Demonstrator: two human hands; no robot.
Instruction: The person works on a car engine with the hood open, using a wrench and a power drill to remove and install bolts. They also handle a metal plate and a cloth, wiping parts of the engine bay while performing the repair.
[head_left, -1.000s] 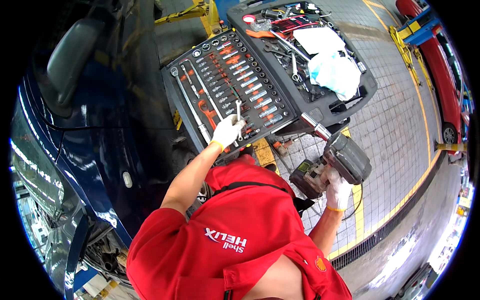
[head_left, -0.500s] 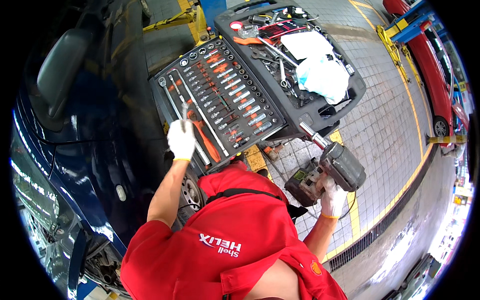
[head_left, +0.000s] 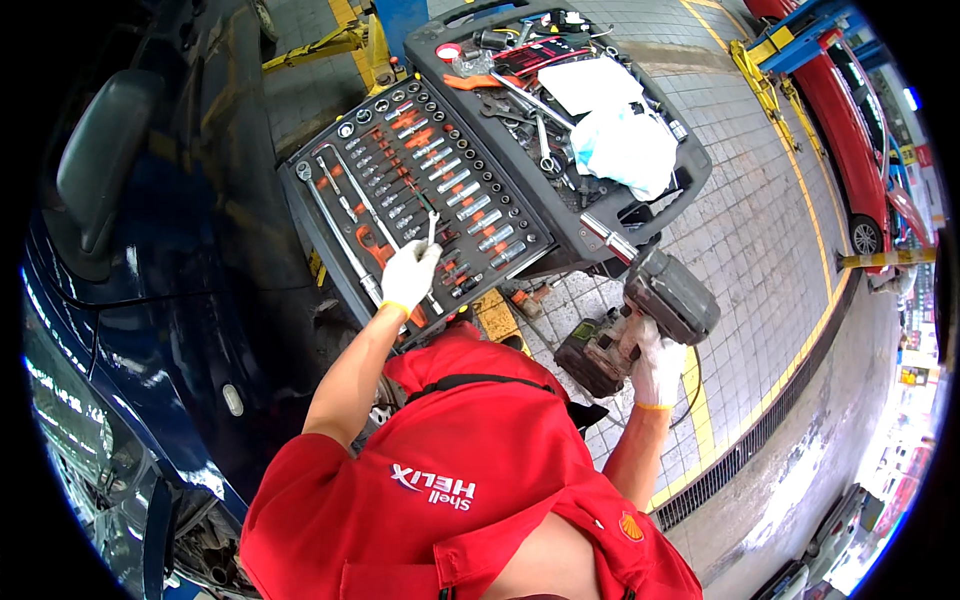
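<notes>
My left hand (head_left: 412,272), in a white glove, is over the lower middle of the socket tray (head_left: 330,270). One finger stretches out over the rows of sockets and bits, and the others look curled. I see no tool in it; whether the fingertip touches a piece, I cannot tell. On the right, my gloved right hand (head_left: 657,370) is wrapped round the handle of a cordless impact wrench (head_left: 672,298). A long silver socket (head_left: 608,238) sits on its nose, pointing up and left beside the case. A ratchet (head_left: 318,200) and orange-handled pliers (head_left: 375,245) lie in the tray's left part.
The open case lid (head_left: 690,150) holds loose spanners, a white sheet (head_left: 592,84) and a crumpled pale cloth (head_left: 625,150). A dark blue car (head_left: 200,330) stands close on my left. Yellow lift arms (head_left: 345,45) and a red car (head_left: 850,130) are farther off.
My left hand has moved right across the tray, from beside the pliers to over the sockets. My right hand still holds the impact wrench. The whole view has shifted slightly.
</notes>
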